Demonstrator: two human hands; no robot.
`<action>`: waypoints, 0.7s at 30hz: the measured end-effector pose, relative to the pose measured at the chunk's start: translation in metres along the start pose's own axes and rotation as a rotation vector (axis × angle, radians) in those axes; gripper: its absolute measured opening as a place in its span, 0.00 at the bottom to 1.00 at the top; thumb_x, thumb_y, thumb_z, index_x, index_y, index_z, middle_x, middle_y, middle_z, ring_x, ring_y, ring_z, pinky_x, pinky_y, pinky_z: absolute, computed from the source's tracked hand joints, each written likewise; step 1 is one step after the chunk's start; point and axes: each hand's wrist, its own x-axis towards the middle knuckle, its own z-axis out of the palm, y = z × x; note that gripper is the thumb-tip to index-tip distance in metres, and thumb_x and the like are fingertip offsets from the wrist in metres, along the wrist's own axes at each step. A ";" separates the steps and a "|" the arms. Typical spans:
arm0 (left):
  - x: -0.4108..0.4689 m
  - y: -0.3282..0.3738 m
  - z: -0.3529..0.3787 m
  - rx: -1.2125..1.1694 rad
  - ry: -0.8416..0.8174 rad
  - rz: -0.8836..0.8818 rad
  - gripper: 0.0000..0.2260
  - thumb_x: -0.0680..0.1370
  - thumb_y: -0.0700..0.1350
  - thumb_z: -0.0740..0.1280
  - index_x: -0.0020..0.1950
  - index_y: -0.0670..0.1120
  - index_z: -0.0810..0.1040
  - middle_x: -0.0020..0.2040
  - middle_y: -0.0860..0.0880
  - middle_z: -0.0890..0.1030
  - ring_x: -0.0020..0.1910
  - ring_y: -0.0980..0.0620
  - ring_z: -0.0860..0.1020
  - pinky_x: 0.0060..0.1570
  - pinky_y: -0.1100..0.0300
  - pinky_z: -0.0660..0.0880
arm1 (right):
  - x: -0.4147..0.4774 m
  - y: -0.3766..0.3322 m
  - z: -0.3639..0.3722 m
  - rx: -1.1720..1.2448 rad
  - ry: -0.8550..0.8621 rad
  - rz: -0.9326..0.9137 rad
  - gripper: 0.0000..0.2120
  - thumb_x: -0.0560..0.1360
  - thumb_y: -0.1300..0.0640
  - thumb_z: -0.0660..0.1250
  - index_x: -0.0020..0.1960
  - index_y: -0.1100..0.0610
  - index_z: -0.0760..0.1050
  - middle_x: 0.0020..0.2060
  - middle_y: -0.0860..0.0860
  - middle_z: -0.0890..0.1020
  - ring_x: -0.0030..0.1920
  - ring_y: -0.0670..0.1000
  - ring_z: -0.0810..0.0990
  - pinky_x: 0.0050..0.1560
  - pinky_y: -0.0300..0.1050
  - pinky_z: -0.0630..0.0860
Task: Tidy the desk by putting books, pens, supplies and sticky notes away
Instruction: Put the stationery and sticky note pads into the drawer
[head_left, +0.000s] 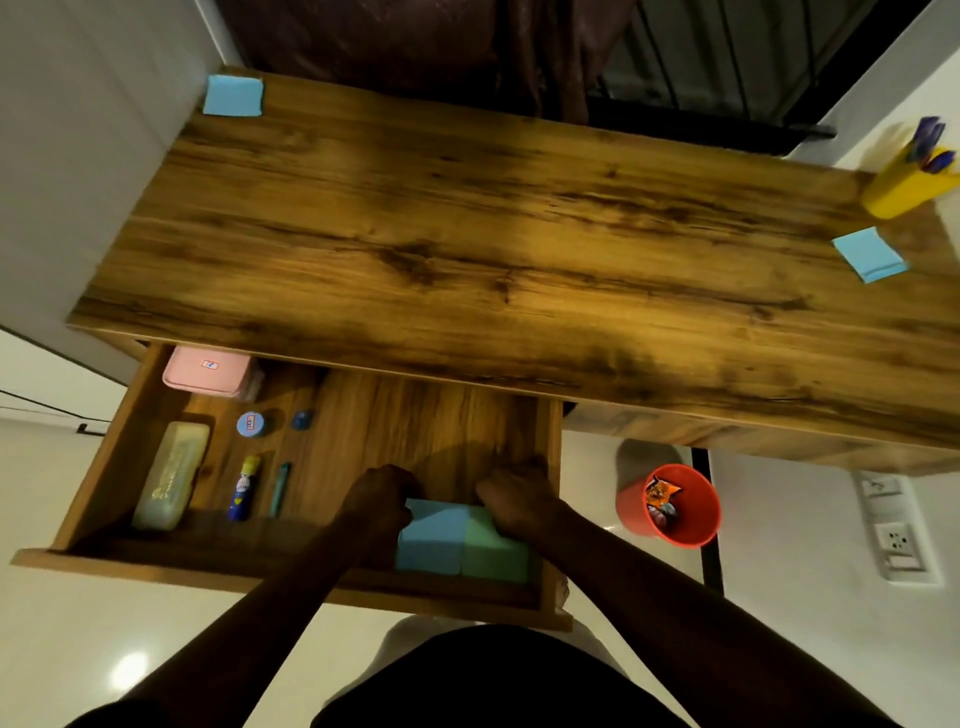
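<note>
Lower middle, your left hand (382, 499) grips the blue pad (431, 540), right hand (511, 499) curled on the green pad (493, 553), both inside the drawer (156, 564).

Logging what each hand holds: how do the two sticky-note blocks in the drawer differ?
Colour: the blue block versus the green block. Place: the blue block lies left, held by the left hand; the green block right, held by the right hand. Both sit touching in the drawer's near right corner.

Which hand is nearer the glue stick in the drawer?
Left. The left hand is on the blue pad, to the right of the glue stick; the right hand is farther right, on the green pad.
</note>
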 end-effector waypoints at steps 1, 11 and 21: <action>-0.001 0.002 0.001 0.027 0.017 0.010 0.15 0.75 0.44 0.72 0.62 0.53 0.82 0.65 0.50 0.78 0.61 0.50 0.77 0.53 0.60 0.77 | 0.000 0.000 0.001 -0.008 0.002 -0.007 0.16 0.80 0.63 0.65 0.68 0.58 0.75 0.67 0.57 0.77 0.70 0.60 0.73 0.73 0.60 0.62; -0.006 0.017 0.007 0.234 0.116 0.084 0.14 0.79 0.46 0.69 0.65 0.47 0.77 0.64 0.48 0.76 0.64 0.47 0.76 0.57 0.56 0.76 | -0.003 0.004 0.005 0.041 0.030 -0.052 0.18 0.80 0.65 0.65 0.69 0.61 0.73 0.68 0.59 0.76 0.70 0.61 0.73 0.73 0.59 0.63; -0.004 0.074 -0.023 0.098 0.323 0.274 0.14 0.79 0.52 0.67 0.65 0.53 0.80 0.56 0.53 0.80 0.53 0.53 0.81 0.49 0.57 0.79 | -0.029 0.044 -0.042 0.770 0.374 0.161 0.07 0.75 0.48 0.72 0.52 0.47 0.79 0.50 0.42 0.83 0.51 0.44 0.81 0.52 0.45 0.79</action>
